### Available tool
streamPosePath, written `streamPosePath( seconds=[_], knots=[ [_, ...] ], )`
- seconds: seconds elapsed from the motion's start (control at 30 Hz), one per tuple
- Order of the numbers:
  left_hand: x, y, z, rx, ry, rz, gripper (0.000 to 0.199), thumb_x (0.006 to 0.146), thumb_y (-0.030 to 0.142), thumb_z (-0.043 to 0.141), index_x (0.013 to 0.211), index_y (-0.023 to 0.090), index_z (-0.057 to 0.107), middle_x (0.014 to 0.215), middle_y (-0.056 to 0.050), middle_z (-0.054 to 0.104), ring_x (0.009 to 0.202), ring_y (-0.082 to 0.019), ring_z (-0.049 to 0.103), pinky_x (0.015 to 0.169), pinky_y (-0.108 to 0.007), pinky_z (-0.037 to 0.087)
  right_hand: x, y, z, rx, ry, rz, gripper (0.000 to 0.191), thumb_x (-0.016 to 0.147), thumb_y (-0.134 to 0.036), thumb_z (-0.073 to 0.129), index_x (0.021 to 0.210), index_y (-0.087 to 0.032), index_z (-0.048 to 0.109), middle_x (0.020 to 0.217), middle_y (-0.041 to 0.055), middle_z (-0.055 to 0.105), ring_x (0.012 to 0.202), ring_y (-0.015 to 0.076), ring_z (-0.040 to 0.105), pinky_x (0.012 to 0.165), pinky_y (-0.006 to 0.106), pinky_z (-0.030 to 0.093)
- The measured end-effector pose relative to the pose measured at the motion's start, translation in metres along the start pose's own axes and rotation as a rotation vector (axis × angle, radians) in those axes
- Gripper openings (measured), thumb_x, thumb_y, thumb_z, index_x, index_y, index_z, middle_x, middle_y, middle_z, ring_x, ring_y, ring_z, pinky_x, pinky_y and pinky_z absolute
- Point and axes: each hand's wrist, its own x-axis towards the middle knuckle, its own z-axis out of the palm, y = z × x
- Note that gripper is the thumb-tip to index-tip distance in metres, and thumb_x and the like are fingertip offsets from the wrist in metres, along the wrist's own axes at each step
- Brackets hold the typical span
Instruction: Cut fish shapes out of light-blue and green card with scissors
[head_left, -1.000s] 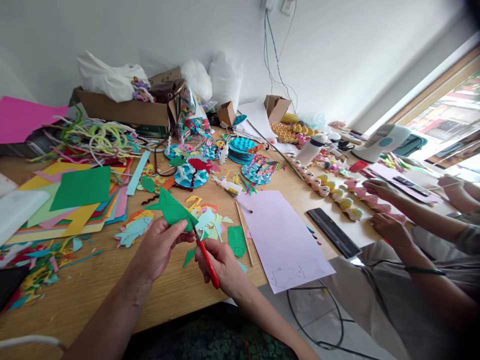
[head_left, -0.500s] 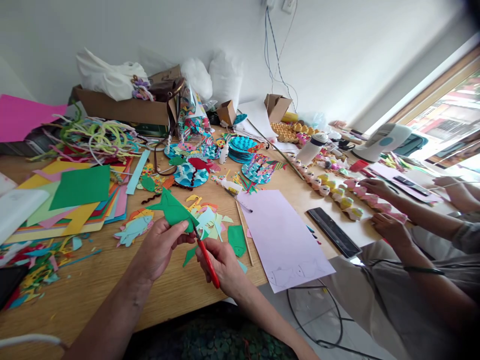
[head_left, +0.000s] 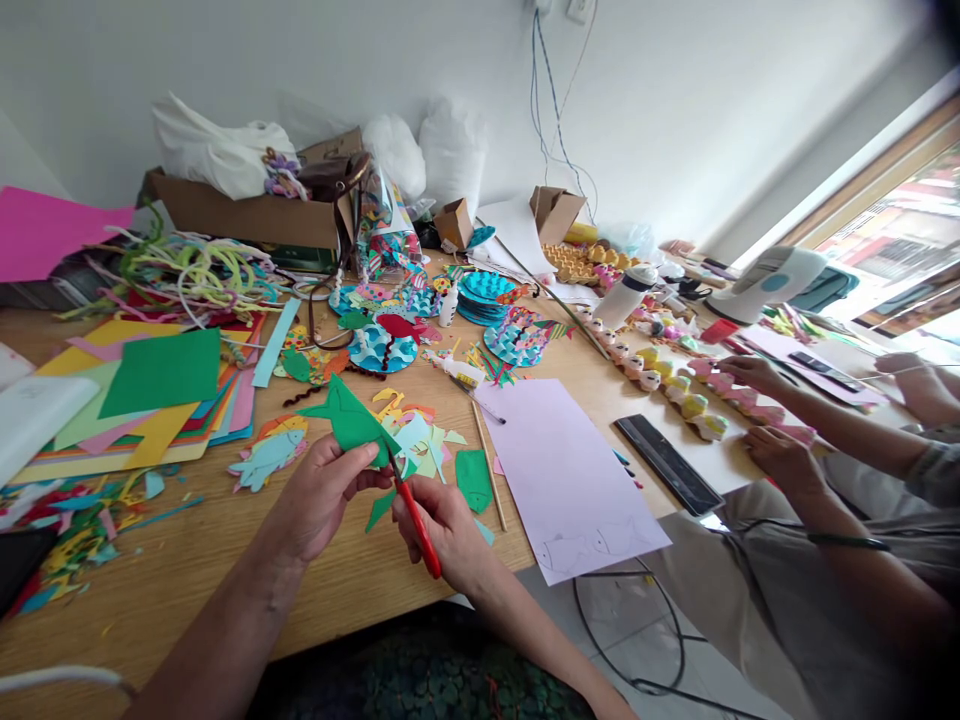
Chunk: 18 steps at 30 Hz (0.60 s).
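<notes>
Pinched in my left hand [head_left: 330,493] is a green paper piece [head_left: 351,420] with a pencilled outline and a pointed, tail-like end at upper left. My right hand [head_left: 442,528] is closed round the red handles of the scissors [head_left: 417,525]. The dark blades meet the paper's right edge, beside my left fingertips. Paper scraps [head_left: 420,440] in yellow, light blue and green lie just behind. A smaller green piece [head_left: 473,481] with a drawn line rests to the right, near a thin wooden stick [head_left: 489,465]. Light blue paper fish [head_left: 274,457] lie at left.
Coloured sheets [head_left: 161,375] and a heap of cuttings [head_left: 82,530] cover the left side. A lilac sheet [head_left: 566,470] with drawn fish overhangs the front edge. A black ruler-like bar [head_left: 667,465] lies to its right. Another person's hands [head_left: 784,460] work at painted carton pieces at right.
The green paper in my left hand has shifted very slightly to the right. My grip on the scissors looks the same.
</notes>
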Motion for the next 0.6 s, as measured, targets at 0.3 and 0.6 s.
streamPosePath(
  seconds=[0.3, 0.6],
  knots=[
    [-0.0018, 0.0023, -0.0003, 0.032, -0.031, -0.012, 0.011, 0.060, 0.026, 0.077, 0.063, 0.016, 0.073, 0.061, -0.001, 0.072, 0.058, -0.014, 0.062, 0.056, -0.025, 0.054, -0.0002, -0.0052, -0.0007, 0.007, 0.009, 0.041, 0.032, 0.084, -0.040, 0.052, 0.063, -0.018, 0.045, 0.053, -0.0058, 0.036, 0.049, 0.0076, 0.032, 0.046, 0.021, 0.025],
    [-0.0019, 0.0015, -0.0002, 0.027, -0.030, -0.015, 0.010, 0.061, 0.026, 0.077, 0.063, 0.017, 0.073, 0.061, -0.001, 0.072, 0.058, -0.014, 0.063, 0.056, -0.025, 0.054, -0.0018, -0.0070, -0.0006, -0.027, 0.026, 0.056, 0.040, 0.084, -0.049, 0.054, 0.061, -0.019, 0.044, 0.052, -0.0052, 0.035, 0.049, 0.0077, 0.030, 0.045, 0.021, 0.024]
  ],
)
